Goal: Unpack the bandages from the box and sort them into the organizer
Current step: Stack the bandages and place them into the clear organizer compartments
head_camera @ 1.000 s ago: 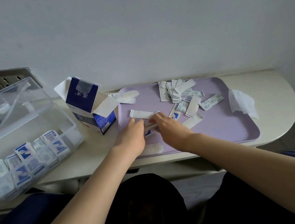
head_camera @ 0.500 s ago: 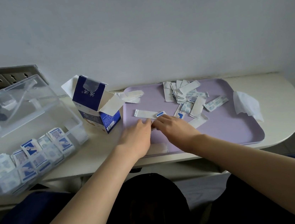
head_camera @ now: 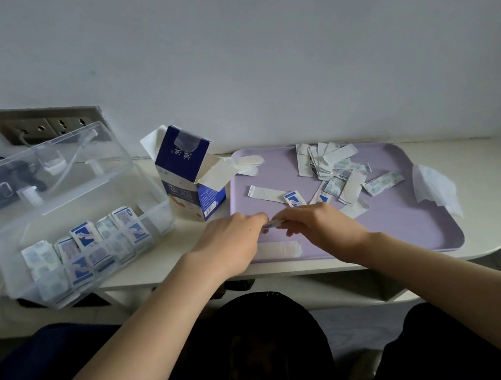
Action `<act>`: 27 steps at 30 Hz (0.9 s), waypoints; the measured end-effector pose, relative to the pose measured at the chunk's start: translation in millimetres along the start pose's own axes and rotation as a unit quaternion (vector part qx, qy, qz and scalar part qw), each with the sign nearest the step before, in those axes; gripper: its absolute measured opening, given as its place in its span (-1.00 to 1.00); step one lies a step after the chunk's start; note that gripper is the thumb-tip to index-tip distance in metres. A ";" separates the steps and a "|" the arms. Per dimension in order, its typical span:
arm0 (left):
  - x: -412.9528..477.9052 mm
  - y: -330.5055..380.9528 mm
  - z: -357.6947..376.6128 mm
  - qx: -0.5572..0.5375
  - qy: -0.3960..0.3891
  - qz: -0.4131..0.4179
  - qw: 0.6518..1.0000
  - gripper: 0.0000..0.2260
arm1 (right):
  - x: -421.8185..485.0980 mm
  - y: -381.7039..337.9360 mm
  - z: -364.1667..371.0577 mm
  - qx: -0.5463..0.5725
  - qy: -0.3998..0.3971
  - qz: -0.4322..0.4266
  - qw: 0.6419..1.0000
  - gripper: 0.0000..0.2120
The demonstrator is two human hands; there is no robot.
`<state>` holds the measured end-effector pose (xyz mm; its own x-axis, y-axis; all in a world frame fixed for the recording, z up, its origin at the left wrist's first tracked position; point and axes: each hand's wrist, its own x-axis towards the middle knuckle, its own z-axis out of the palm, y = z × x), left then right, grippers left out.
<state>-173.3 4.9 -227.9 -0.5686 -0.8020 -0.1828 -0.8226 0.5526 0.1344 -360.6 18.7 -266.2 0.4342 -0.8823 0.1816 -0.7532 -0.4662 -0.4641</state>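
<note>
Open clear plastic organizer [head_camera: 66,217] holds rows of blue-white wrapped bandages [head_camera: 84,238]. Both grips, left hand [head_camera: 230,239] and right hand [head_camera: 320,225], pinch one small bandage packet [head_camera: 271,225] over lilac plastic tray [head_camera: 404,221].

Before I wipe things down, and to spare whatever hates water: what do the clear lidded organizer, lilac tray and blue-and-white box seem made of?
Clear lidded organizer: rigid transparent plastic, glossy; the bandages inside show through its wall. Lilac tray: probably moulded plastic, smooth and matt, with a raised rounded rim. Blue-and-white box: printed cardboard; its opened flaps are creased, white inside.
</note>
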 end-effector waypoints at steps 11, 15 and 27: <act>-40.4 -27.9 -8.5 0.030 0.022 -0.012 0.999 -0.69 | 4.9 -43.3 19.9 -0.024 0.049 -0.035 0.998 -0.75; -52.8 -43.6 -8.7 0.017 0.046 -0.032 0.998 -0.74 | 21.0 -68.1 19.2 -0.013 0.010 -0.024 1.000 -0.72; -111.4 -107.3 -27.0 -0.100 0.221 -0.108 0.964 -0.85 | 96.5 -146.5 21.0 -0.072 0.066 -0.103 0.990 -0.84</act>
<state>-21.5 28.8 -195.7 -0.2903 -0.9360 0.1991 -0.8785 0.3432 0.3323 -197.9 3.2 -198.8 0.5246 -0.7637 0.3763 -0.7223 -0.6332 -0.2781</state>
